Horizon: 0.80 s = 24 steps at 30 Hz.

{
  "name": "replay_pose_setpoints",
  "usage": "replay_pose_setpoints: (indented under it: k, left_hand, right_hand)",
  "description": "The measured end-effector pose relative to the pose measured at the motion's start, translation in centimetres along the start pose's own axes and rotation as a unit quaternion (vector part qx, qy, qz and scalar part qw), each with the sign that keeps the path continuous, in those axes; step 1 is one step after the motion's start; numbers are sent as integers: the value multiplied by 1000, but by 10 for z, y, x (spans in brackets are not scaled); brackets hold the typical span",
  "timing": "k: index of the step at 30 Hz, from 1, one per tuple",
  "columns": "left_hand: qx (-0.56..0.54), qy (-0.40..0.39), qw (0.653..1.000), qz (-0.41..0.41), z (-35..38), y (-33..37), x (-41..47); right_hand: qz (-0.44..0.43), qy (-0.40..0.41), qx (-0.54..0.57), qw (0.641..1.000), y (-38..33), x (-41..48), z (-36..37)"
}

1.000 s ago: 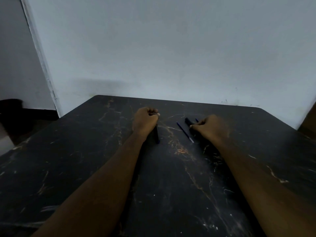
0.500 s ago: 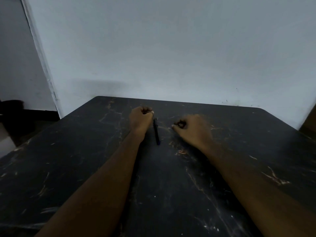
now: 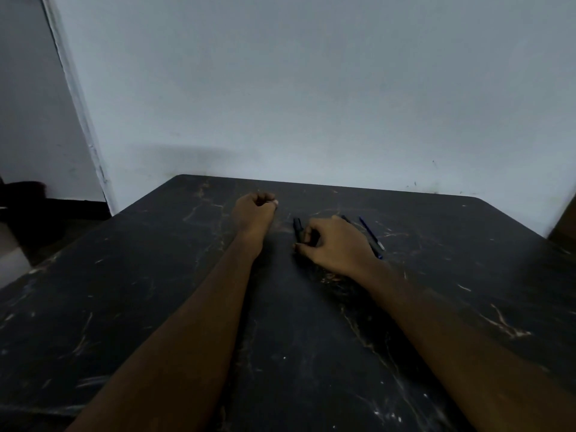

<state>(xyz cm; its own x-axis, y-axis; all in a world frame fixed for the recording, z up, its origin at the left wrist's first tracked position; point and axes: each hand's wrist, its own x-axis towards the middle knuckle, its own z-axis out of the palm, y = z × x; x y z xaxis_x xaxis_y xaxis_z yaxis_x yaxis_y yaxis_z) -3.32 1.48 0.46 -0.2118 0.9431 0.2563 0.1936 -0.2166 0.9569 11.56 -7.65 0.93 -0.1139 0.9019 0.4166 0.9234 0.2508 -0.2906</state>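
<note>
Gripping the black pen (image 3: 297, 225), the right hand (image 3: 338, 244) hides its near end; the left hand (image 3: 254, 210) sits clenched beside.

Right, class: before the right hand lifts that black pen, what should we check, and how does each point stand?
1. Right hand grips the black pen: ok, fingers curled round it.
2. Left hand apart from the pen: ok, a fist resting on the table.
3. Blue pen out of the path: ok, it lies to the right of the right hand.
4. Black pen capped: cannot tell, too dark.
5. Space above the black pen free: ok.
</note>
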Motion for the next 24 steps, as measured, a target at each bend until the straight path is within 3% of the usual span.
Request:
replay_pose_setpoints:
  k: [9,15,21,24]
  left_hand:
    - [50,-51,997,26,4,-5,0]
    - [74,-59,995,32,4,-3,0]
    - [-142,-81,986,-28,-2,8,-3]
    - [-186,-113,975,-41,-4,11,-6]
  right_hand:
    - [86,9,-63,994,5,4,2]
    - [91,82,61,991,16,5,0]
    - [79,106,109,985,26,7,0]
    - [63,116,69,989,30,8,-3]
